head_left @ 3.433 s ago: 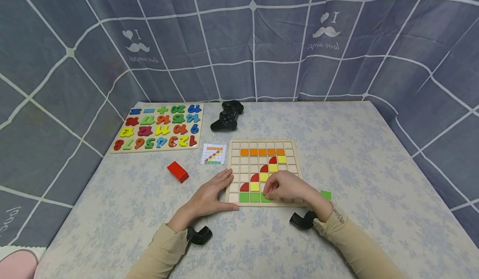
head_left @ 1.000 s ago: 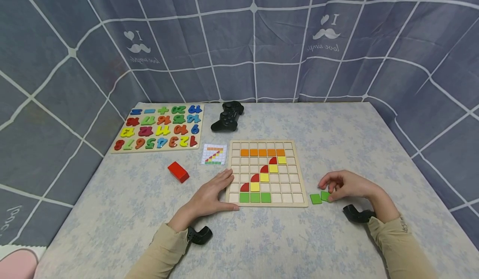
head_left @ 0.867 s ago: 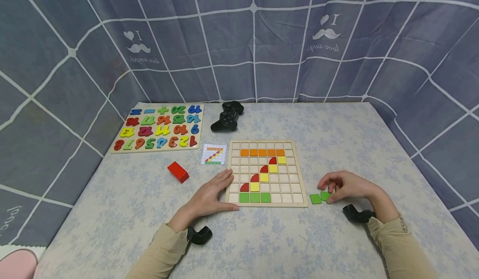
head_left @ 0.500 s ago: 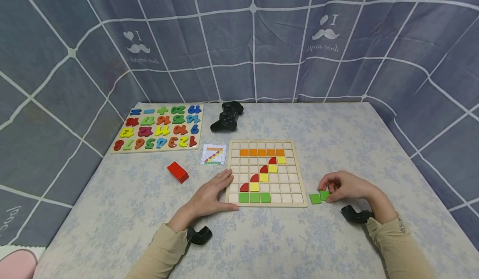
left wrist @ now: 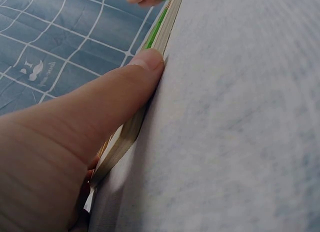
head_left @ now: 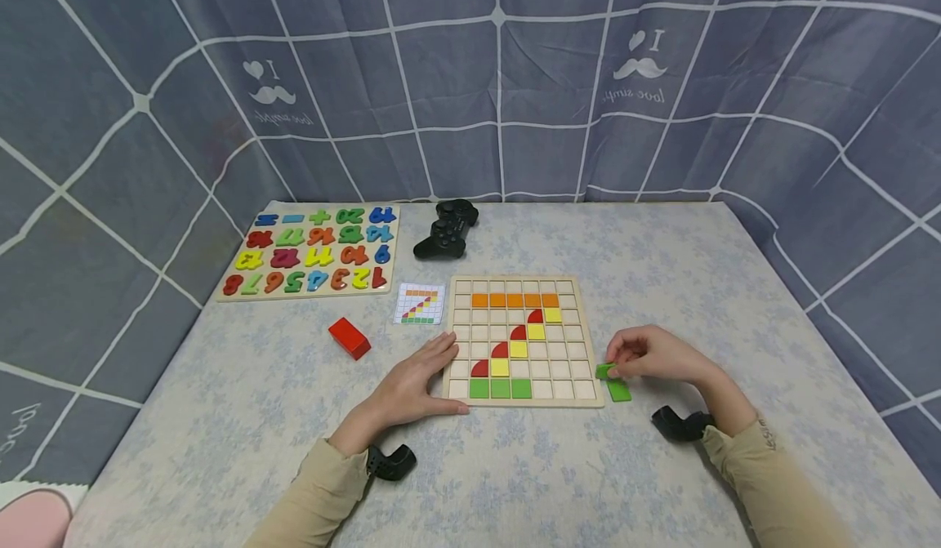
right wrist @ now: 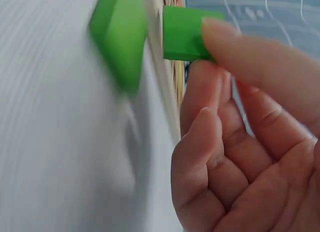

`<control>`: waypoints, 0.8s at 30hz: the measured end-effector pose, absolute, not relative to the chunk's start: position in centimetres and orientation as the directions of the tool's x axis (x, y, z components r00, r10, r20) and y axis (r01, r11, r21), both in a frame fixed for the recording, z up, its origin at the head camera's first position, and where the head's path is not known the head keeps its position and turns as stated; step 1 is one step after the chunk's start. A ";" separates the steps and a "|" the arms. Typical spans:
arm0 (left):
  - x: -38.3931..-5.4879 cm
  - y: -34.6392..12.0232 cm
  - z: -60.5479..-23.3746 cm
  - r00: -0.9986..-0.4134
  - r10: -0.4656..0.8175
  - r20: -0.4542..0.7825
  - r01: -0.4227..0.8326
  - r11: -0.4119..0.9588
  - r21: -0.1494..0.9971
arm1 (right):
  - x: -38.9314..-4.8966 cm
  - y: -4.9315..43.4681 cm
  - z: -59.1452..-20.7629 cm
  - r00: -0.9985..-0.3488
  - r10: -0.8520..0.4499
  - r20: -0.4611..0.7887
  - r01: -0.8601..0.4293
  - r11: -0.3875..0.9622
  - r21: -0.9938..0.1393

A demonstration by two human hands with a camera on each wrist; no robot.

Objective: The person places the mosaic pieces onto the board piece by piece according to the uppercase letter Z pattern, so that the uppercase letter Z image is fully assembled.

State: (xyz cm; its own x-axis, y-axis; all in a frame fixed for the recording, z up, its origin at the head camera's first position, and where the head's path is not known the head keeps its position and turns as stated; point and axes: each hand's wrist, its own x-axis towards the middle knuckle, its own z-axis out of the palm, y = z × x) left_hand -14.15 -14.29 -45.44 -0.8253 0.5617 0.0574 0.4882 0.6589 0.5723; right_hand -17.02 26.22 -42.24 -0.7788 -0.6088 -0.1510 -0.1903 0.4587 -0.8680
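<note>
A wooden grid board lies mid-table, bearing an orange row, a diagonal of red quarter-circles and yellow squares, and several green squares in its bottom row. My left hand rests at its lower left corner, fingers extended on the left side; in the left wrist view the thumb touches the front edge. Just right of the board, my right hand pinches a green square tile between thumb and fingers, raised off the table. A second green tile lies on the table below it.
A pattern card lies left of the board, with a red block further left. Behind are a number puzzle and a black game controller. Patterned curtains enclose the table's back and sides.
My right hand went from the board's bottom row out to the loose green tiles, took one up, and moved back left to the board's right edge. The left hand stayed put.
</note>
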 end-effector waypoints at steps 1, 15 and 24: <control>-14.2 -14.3 -45.4 -0.825 0.562 0.058 0.489 0.660 0.571 | -17.1 25.7 -42.2 -0.773 -0.616 -0.148 -0.199 0.458 -0.866; -14.1 -14.4 -45.5 -0.829 0.557 0.055 0.482 0.660 0.576 | -17.1 18.2 -41.4 -0.740 -0.657 -0.145 -0.305 0.519 -0.798; -14.1 -14.3 -45.4 -0.829 0.557 0.049 0.478 0.661 0.579 | -16.9 17.0 -41.5 -0.728 -0.668 -0.152 -0.377 0.576 -0.725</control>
State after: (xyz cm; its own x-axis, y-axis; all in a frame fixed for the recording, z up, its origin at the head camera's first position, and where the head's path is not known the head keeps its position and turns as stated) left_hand -14.14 -14.35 -45.41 -0.8289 0.5572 0.0491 0.4783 0.6606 0.5787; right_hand -16.88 16.96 -41.51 -0.7281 -0.6685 -0.1518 -0.3774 0.5758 -0.7253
